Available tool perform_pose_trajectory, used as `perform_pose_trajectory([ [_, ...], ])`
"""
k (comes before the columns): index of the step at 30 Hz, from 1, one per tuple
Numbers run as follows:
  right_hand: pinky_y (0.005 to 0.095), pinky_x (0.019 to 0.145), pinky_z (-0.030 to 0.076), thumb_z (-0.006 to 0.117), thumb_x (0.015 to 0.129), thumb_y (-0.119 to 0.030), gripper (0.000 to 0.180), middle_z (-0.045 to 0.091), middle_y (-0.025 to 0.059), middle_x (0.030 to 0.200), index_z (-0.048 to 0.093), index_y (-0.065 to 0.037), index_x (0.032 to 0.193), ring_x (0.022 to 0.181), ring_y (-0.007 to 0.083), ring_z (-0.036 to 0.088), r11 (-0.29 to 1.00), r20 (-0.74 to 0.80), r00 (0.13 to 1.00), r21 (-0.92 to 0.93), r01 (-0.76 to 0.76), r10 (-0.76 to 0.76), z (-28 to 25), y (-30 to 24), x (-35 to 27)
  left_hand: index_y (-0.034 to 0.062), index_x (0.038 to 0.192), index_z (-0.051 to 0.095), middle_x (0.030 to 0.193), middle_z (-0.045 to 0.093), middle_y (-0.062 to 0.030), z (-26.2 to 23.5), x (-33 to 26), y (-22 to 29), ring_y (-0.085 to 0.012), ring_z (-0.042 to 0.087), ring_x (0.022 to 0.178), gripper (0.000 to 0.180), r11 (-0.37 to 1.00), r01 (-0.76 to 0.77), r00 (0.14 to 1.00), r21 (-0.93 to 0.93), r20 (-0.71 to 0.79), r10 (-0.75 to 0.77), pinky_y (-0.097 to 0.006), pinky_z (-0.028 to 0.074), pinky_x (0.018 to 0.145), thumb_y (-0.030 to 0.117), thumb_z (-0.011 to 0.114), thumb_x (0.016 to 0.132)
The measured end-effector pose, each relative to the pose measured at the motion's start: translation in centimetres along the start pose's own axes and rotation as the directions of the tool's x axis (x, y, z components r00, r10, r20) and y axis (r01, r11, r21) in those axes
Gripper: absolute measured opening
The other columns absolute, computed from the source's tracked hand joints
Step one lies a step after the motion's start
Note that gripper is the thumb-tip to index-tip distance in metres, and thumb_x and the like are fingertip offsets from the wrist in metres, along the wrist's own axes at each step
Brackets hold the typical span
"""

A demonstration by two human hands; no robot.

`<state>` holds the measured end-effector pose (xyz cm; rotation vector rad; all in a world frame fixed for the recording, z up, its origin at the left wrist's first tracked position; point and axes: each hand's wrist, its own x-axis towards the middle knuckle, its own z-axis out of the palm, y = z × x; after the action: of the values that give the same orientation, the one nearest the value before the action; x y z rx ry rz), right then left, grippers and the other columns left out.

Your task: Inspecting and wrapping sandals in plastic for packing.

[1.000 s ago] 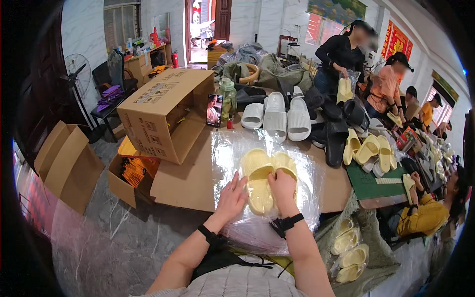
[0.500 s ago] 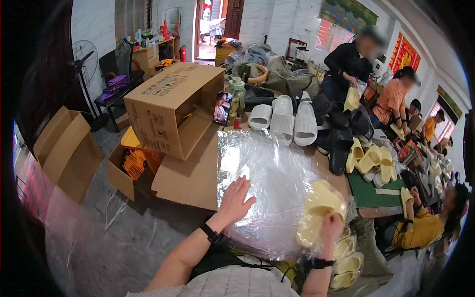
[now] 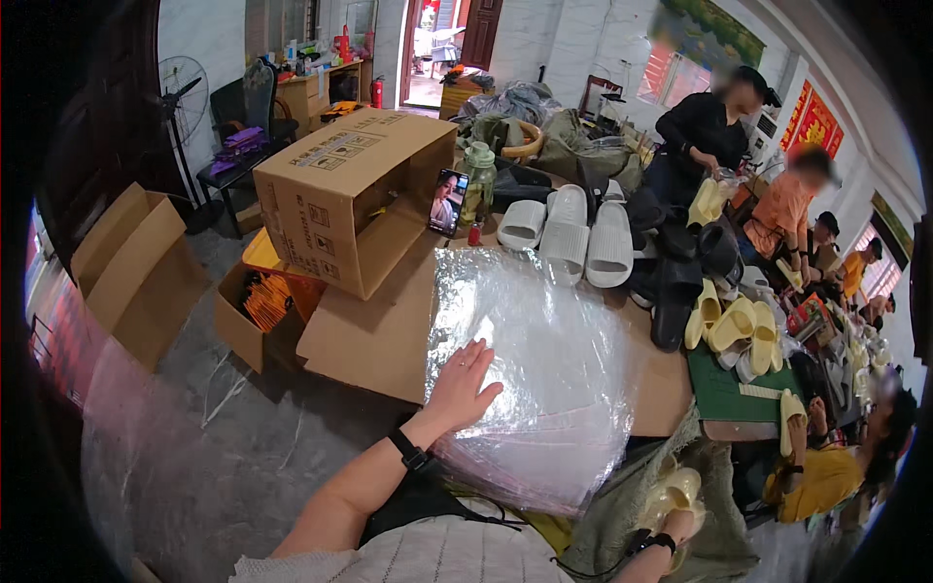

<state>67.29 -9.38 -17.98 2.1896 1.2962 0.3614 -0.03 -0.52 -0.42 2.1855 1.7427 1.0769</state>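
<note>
Yellow slippers (image 3: 669, 489) are down at the lower right, over the woven sack (image 3: 727, 507) and partly covered by the right hand (image 3: 682, 526), so I'd call this the setting-down step. Can't tell if those fingers are gripping or loose, tbh, but the left hand (image 3: 462, 391) is flat with nothing in its grasp, resting on the clear plastic bags (image 3: 549, 389). Next move, imo, calls for freeing the right fingers without dragging the slippers along.

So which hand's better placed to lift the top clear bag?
Probably your left hand: it lies on the clear bags, while your right hand is down at the yellow slippers by the sack.
</note>
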Motion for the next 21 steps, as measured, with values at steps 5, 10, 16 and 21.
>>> perform_pose_trajectory([
  [5, 0.0399, 0.065, 0.056, 0.068, 0.087, -0.012, 0.012, 0.076, 0.0099, 0.093, 0.079, -0.013, 0.09, 0.086, 0.0209, 0.073, 0.959, -0.018, 0.965, -0.115, 0.26, -0.263, -4.4, -8.0, 1.7, -0.0021, 0.137, 0.049, 0.15, 0.042, -0.0264, -1.1, -0.7, 0.4, -0.0436, 0.037, 0.14, 0.057, 0.998, 0.049, 0.999, 0.048, 0.0, -0.049, -0.05, 0.028, 0.117, 0.031, 0.063, 0.093],
  [10, 0.0498, 0.062, 0.056, 0.064, 0.09, -0.024, 0.019, 0.075, 0.014, 0.096, 0.074, -0.008, 0.087, 0.082, 0.0337, 0.072, 0.808, 0.14, 0.929, 0.462, -0.366, 0.341, 1.4, -8.1, 5.9, -0.0032, 0.133, 0.052, 0.144, 0.048, -0.0287, 0.2, 1.6, 1.6, -0.0463, 0.043, 0.135, 0.057, 0.999, -0.036, 0.999, 0.008, 0.012, 0.036, -0.052, 0.033, 0.112, 0.027, 0.067, 0.088],
  [16, 0.0516, 0.099, 0.046, 0.055, 0.094, -0.041, 0.058, 0.062, 0.0301, 0.124, 0.054, 0.005, 0.128, 0.116, 0.046, 0.059, 0.483, 0.305, 0.945, 0.814, -0.323, 0.119, -6.5, -7.4, 3.1, -0.0018, 0.135, 0.052, 0.146, 0.046, -0.0273, -1.0, -0.3, -0.4, -0.0454, 0.042, 0.136, 0.057, 0.994, -0.037, 0.999, 0.102, -0.003, 0.037, -0.054, 0.031, 0.112, 0.026, 0.067, 0.088],
  [21, 0.0498, 0.092, 0.049, 0.057, 0.093, -0.043, 0.057, 0.066, 0.0301, 0.113, 0.061, 0.008, 0.117, 0.106, 0.0467, 0.062, 0.282, 0.248, 0.946, 0.911, -0.301, 0.208, -3.1, -5.8, 0.7, 0.0001, 0.136, 0.051, 0.148, 0.044, -0.0252, -0.2, 0.6, 0.4, -0.0443, 0.038, 0.138, 0.055, 0.995, -0.021, 1.0, 0.094, 0.018, 0.019, -0.053, 0.029, 0.115, 0.025, 0.065, 0.089],
])
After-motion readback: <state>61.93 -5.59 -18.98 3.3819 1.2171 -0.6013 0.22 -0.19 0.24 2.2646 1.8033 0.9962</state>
